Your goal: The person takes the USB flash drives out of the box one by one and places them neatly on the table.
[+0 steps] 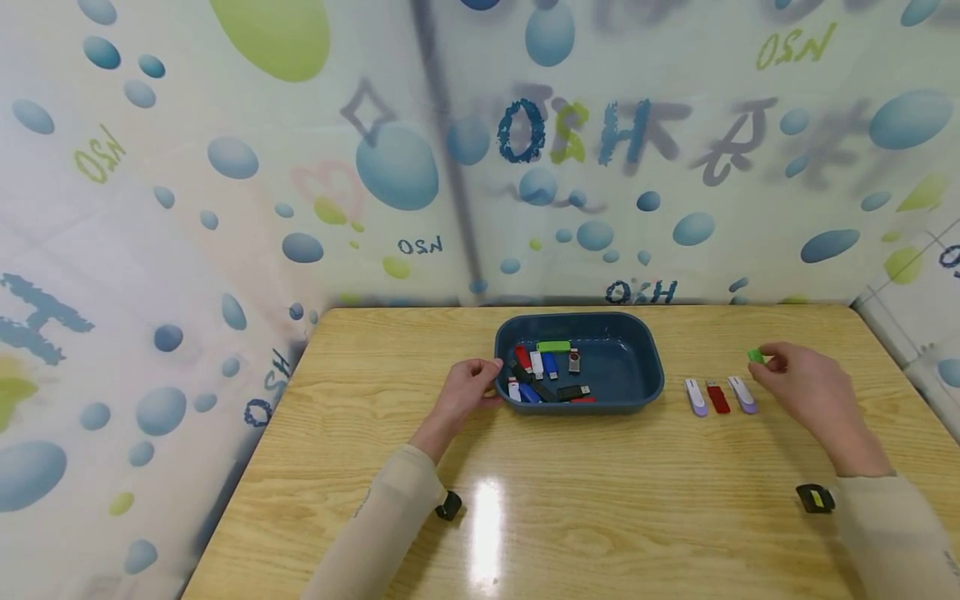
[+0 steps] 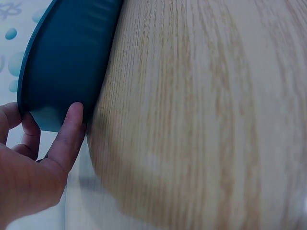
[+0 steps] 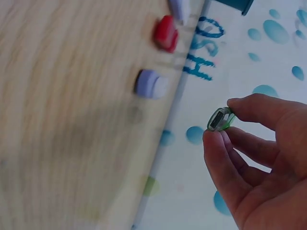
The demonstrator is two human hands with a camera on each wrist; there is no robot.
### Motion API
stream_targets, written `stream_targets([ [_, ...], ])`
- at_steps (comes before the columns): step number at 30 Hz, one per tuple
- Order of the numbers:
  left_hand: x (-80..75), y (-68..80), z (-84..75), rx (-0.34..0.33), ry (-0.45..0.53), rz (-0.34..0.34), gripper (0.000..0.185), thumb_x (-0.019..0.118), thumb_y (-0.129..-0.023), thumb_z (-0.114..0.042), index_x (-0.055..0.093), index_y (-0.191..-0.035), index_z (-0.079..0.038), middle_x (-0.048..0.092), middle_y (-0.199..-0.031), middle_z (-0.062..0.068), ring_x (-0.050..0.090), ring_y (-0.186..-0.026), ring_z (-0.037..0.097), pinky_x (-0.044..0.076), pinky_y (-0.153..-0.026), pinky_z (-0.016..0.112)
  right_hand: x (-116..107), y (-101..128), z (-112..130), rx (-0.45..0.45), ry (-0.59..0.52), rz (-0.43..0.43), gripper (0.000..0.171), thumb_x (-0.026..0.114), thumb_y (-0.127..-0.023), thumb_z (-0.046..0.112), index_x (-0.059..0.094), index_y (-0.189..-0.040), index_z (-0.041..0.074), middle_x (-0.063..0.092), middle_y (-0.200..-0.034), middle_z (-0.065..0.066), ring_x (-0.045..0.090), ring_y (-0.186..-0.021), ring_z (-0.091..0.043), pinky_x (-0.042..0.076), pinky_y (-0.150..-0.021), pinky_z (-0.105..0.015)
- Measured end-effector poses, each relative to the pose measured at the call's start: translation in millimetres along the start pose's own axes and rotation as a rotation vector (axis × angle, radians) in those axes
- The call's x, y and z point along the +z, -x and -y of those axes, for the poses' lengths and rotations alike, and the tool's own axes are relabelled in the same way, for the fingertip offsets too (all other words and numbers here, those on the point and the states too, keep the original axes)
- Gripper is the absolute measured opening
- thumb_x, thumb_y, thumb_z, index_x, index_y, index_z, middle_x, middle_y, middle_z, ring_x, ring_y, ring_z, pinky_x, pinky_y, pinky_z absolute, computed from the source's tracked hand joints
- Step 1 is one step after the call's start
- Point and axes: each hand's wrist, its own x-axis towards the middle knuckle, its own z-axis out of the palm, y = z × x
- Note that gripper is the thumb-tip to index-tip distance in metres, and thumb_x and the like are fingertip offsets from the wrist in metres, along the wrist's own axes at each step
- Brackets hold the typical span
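My left hand (image 1: 463, 390) holds the left end of a dark blue tray (image 1: 615, 371), with its thumb and fingers at the rim and wall. Inside the tray, mostly toward its left, lie several USB sticks, among them a light green one (image 1: 553, 346) and a blue one (image 1: 551, 365). Right of the tray, my right hand (image 1: 813, 390) pinches a green USB stick (image 3: 221, 119) between thumb and fingertips, raised above the table. Below and left of that hand, a red USB stick (image 1: 717, 397) lies between two white-and-purple USB sticks, all three in a row.
The wooden table (image 1: 600, 500) reaches back to a patterned curtain (image 1: 480, 167) with blue and green drops. Another curtain panel stands along the left edge. Dark wrist devices sit at both cuffs, one by the left sleeve (image 1: 382, 508).
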Motion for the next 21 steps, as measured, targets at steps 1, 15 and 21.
stream_targets([
  [1, 0.0, 0.1, 0.2, 0.003, 0.001, -0.001, 0.038, 0.060, -0.107, -0.030, 0.067, -0.114, 0.006, 0.066, -0.110, 0.014, 0.066, -0.095, 0.020, 0.063, -0.084, 0.038, 0, 0, -3, -0.001, 0.004, -0.002, 0.041, 0.064, -0.100, 0.021, 0.061, -0.121, -0.014, 0.069, -0.099, -0.026, 0.064, -0.082, -0.040, 0.048, -0.062, -0.046],
  [15, -0.3, -0.5, 1.9, 0.032, 0.044, 0.014, 0.036, 0.061, -0.107, -0.026, 0.067, -0.112, 0.009, 0.068, -0.106, 0.015, 0.068, -0.093, 0.019, 0.063, -0.086, 0.041, 1, 5, -29, 0.090, 0.020, 0.147, 0.048, 0.064, -0.101, 0.021, 0.056, -0.122, -0.021, 0.065, -0.101, -0.032, 0.062, -0.087, -0.046, 0.050, -0.067, -0.054],
  [21, -0.5, 0.4, 1.7, 0.032, 0.033, 0.017, 0.035, 0.060, -0.107, -0.025, 0.066, -0.112, 0.009, 0.068, -0.105, 0.014, 0.067, -0.092, 0.018, 0.063, -0.085, 0.040, 2, 3, -34, 0.112, 0.019, 0.225, 0.049, 0.063, -0.100, 0.022, 0.055, -0.122, -0.021, 0.065, -0.105, -0.034, 0.061, -0.093, -0.051, 0.050, -0.073, -0.060],
])
